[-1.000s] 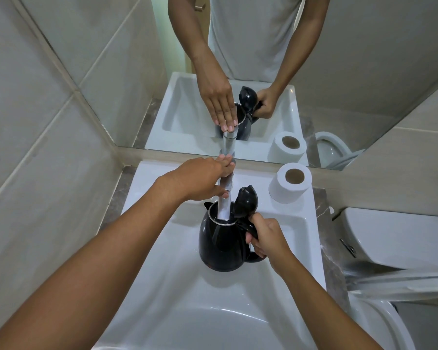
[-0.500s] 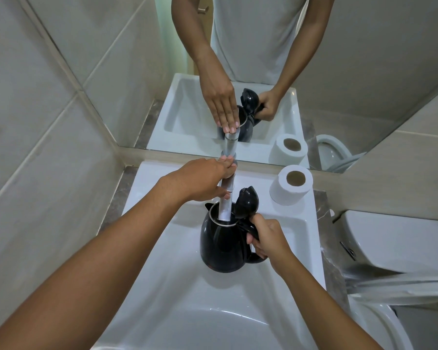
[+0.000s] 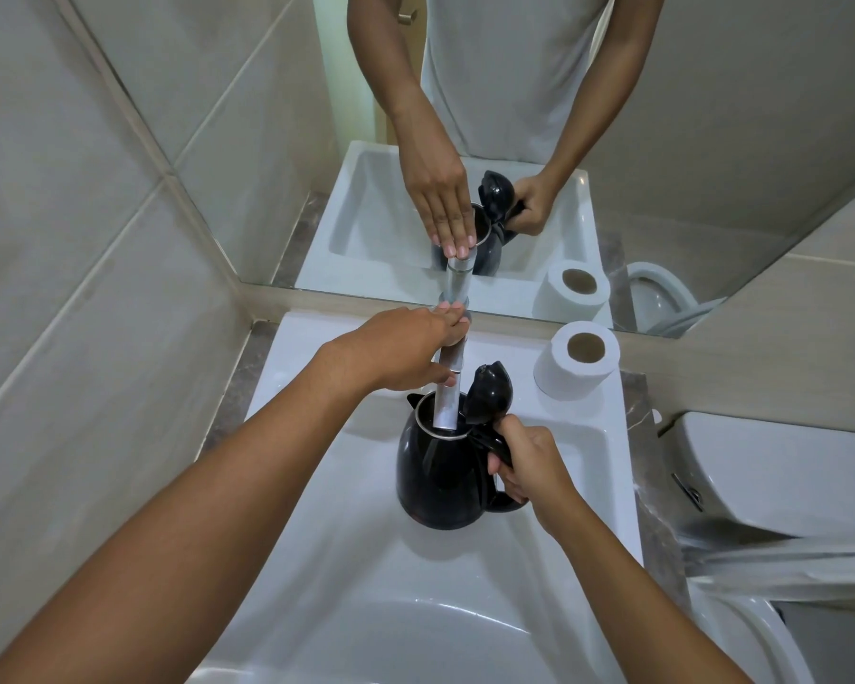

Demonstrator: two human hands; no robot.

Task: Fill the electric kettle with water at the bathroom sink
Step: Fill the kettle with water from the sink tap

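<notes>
Fingers of the right hand are wrapped tightly around the black handle of the electric kettle, which is held over the white sink, beneath the faucet. On the left hand, the fingers are laid flat and extended over the top of the faucet, with the thumb pressed against its side; nothing is enclosed by them, so the hand is best described as resting on the tap rather than clenched.

The kettle is kept upright, its long axis running vertically from base to mouth. Its spout is pointed away, toward the mirror, and its handle is turned toward the person and to the right. The lid is hinged open and stands up at the handle side. The chrome spout of the faucet is seen reaching down into the kettle's open mouth. Whether water is flowing cannot be told.

A toilet paper roll is set on the back right corner of the sink ledge, and a toilet is seen just to the right.

Compared with half a second before, almost nothing has been altered: both hands are kept in the same grips, and the kettle remains in the same place under the tap.
</notes>
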